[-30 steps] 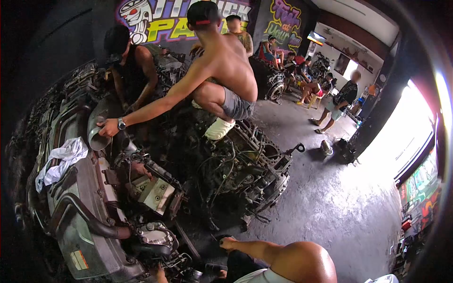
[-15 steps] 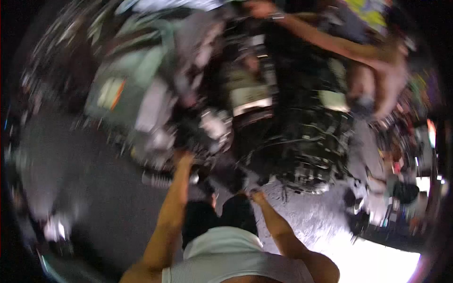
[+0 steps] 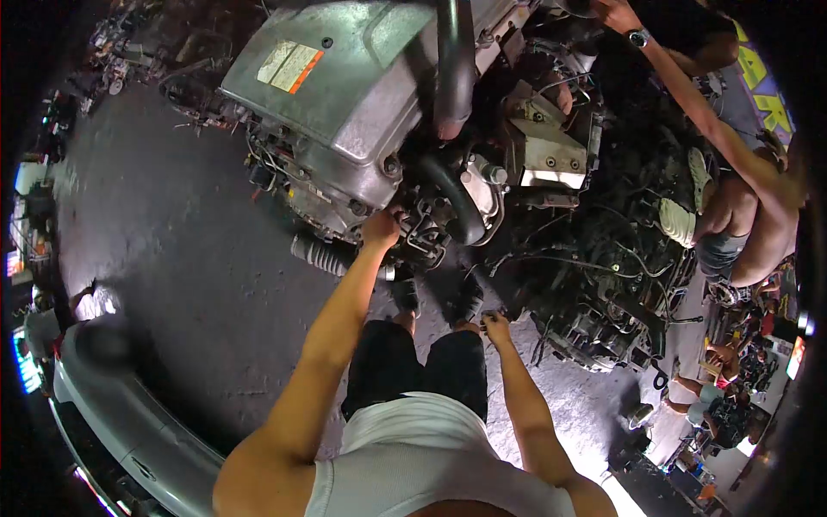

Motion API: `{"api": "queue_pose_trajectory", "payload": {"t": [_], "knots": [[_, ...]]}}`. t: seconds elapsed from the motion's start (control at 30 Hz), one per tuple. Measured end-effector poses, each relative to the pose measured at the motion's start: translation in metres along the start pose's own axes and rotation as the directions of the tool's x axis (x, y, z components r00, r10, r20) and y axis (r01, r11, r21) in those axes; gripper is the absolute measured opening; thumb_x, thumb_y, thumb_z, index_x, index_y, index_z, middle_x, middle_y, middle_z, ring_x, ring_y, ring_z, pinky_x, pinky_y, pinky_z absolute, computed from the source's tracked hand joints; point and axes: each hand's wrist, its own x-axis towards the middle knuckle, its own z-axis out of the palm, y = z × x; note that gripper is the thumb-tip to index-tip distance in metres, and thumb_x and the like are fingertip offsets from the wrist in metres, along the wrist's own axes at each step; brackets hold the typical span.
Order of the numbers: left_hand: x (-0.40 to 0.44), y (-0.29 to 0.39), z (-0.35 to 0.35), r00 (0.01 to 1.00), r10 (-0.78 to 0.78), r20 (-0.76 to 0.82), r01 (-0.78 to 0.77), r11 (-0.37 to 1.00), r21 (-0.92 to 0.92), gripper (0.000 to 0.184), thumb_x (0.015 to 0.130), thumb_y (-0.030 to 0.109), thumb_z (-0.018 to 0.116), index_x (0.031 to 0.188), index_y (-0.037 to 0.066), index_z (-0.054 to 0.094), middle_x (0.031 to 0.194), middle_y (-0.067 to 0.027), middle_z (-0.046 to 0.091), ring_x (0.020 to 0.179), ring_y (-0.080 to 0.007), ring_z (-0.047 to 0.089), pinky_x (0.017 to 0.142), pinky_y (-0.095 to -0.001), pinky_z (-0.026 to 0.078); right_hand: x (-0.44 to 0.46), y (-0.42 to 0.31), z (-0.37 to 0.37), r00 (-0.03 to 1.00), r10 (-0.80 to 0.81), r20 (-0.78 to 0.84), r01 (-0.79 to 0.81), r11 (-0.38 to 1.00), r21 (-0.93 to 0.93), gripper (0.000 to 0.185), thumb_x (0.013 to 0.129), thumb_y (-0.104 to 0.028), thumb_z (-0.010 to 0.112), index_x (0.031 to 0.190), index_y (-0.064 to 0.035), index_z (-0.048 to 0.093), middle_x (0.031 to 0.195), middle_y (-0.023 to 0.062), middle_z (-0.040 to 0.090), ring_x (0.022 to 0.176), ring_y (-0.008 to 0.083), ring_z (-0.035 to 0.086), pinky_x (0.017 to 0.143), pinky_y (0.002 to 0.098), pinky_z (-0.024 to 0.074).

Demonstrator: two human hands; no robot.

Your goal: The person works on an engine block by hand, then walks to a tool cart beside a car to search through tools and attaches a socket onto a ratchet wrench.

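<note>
My left hand (image 3: 382, 228) reaches to the front lower edge of a large engine (image 3: 370, 138) with a silver cover. Its fingers are curled against the metal fittings there, and what they grip is hidden. Just below it, a ribbed hose (image 3: 323, 252) sticks out from the engine. A black curved hose (image 3: 457, 202) runs down to the right of that hand. Lower down, near my right knee, my right hand (image 3: 495, 327) is closed around something small and dark that I cannot make out. It hangs apart from the engine parts.
To the right lies a heap of dark engines and wiring (image 3: 594, 302). A co-worker's arm (image 3: 689, 103) with a watch stretches over it. Grey floor (image 3: 198, 258) spreads left, with a silver car (image 3: 129, 431) at lower left. Other people (image 3: 715, 405) are at far right.
The view has steadied from a blur and shifted, so the engine appears higher and farther right. My left hand stays at the engine's lower edge; my right hand remains low near my knee.
</note>
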Motion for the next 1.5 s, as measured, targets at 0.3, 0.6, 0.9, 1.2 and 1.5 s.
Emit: {"api": "queue_pose_trajectory", "payload": {"t": [0.3,0.6,0.9,1.2,1.5], "knots": [[-0.006,0.037,-0.023,0.984,-0.179,-0.01,0.178,0.965,0.193,0.031,0.089,0.039,0.053,0.108,0.016,0.061,0.095,-0.0168,0.069,0.089,-0.035,0.067,0.072,-0.0483,0.051,-0.026,0.019,-0.005,0.991,0.113,0.07,-0.114,0.993,0.009,0.024,0.089,-0.022,0.06,0.107,-0.0054,0.061,0.08,0.0086,0.065,0.061,0.0162,0.063,0.048,0.0279,0.0464],[-0.016,0.013,0.034,0.96,-0.279,0.018,0.261,0.871,-0.416,0.031,0.085,0.036,0.062,0.095,0.007,0.065,0.094,-0.0164,0.066,0.082,-0.0378,0.064,0.07,-0.0488,0.052,-0.02,0.007,0.003,0.974,0.2,0.104,-0.193,0.978,-0.072,0.022,0.087,-0.022,0.062,0.098,-0.0041,0.064,0.078,0.0084,0.066,0.059,0.0163,0.063,0.047,0.0302,0.0473],[-0.007,0.01,-0.015,1.0,-0.026,-0.01,0.027,0.993,0.113,0.026,0.093,0.039,0.05,0.109,0.024,0.065,0.097,-0.0174,0.068,0.087,-0.0371,0.066,0.077,-0.0479,0.051,-0.002,-0.14,-0.006,0.982,0.13,0.138,-0.133,0.991,0.012,0.031,0.084,-0.022,0.064,0.105,0.0,0.064,0.084,0.0126,0.068,0.072,0.0186,0.066,0.064,0.0325,0.0523],[0.001,0.021,0.006,0.975,0.008,-0.224,0.061,0.951,0.302,0.016,0.087,0.028,0.056,0.098,0.023,0.067,0.097,-0.0111,0.069,0.088,-0.0331,0.067,0.076,-0.0472,0.052,-0.004,-0.026,-0.01,0.983,0.166,0.082,-0.17,0.984,0.045,0.026,0.087,-0.022,0.062,0.103,-0.0017,0.062,0.079,0.0111,0.066,0.062,0.017,0.063,0.052,0.0289,0.0497],[-0.004,0.023,-0.002,0.993,-0.039,-0.115,0.057,0.986,0.157,0.025,0.091,0.035,0.051,0.103,0.02,0.067,0.095,-0.0151,0.069,0.088,-0.0337,0.067,0.072,-0.0459,0.054,-0.041,0.035,-0.04,0.985,0.169,0.021,-0.171,0.975,0.142,0.019,0.087,-0.021,0.062,0.099,-0.0062,0.062,0.076,0.0076,0.064,0.057,0.0158,0.062,0.045,0.0287,0.0462]]}}
